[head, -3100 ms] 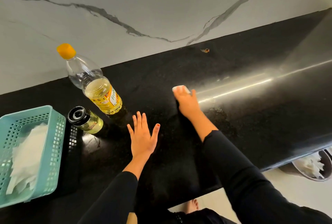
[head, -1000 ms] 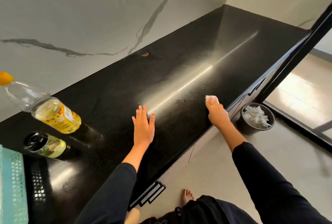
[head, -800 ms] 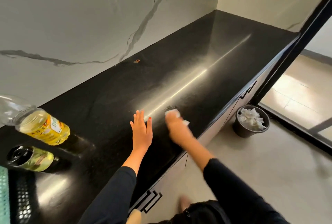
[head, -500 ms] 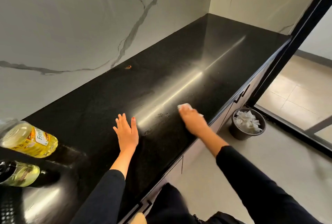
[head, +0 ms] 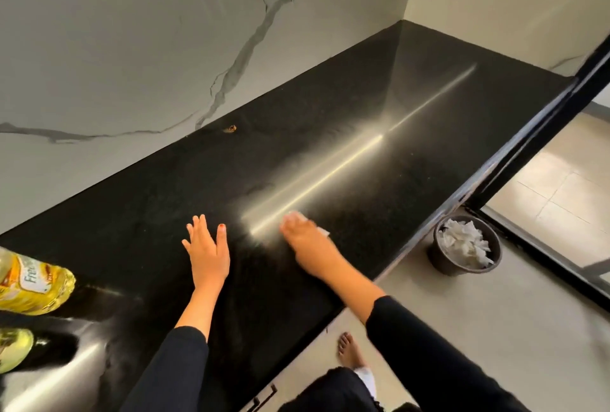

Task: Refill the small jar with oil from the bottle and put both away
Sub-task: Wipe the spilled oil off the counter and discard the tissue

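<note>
Countertop glare streak, blurry right hand

Home kitchen. Long black polished stone worktop runs into room corner. White grey-veined marble-look wall behind it serves as splashback. Cooking-oil bottle and small jar of oil stand toward worktop's left. Cupboard fronts with dark bar handle under front edge. Round bin of crumpled tissues on plain floor near front edge. Bare foot on floor. Black door frame at worktop's right end, tiled floor beyond.

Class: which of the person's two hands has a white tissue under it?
The right hand: the tissue peeks from beneath it. The left hand lies bare on the counter.
</note>
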